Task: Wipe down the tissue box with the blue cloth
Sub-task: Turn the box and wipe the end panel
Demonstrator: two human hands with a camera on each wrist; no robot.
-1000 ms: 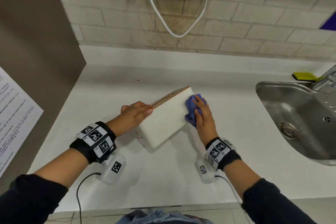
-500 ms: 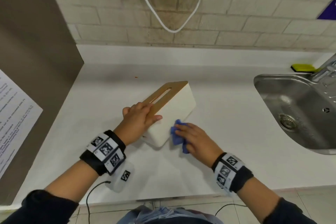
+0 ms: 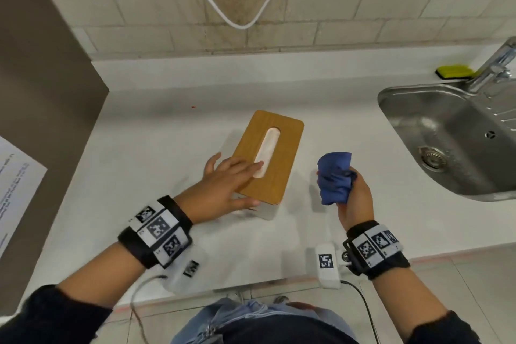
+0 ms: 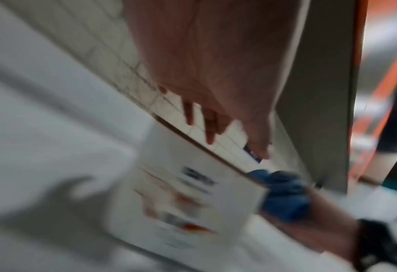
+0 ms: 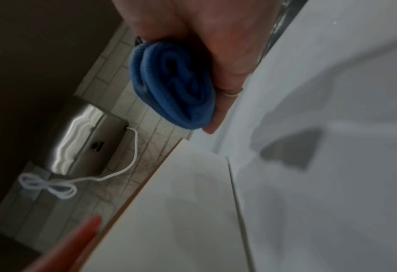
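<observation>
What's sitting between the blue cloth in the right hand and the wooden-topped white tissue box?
Nothing: in the head view only a bare strip of white countertop separates the bunched blue cloth from the wooden-topped white tissue box.

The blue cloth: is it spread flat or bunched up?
Bunched up. The blue cloth is a crumpled wad gripped in the right hand, off the counter.
</observation>
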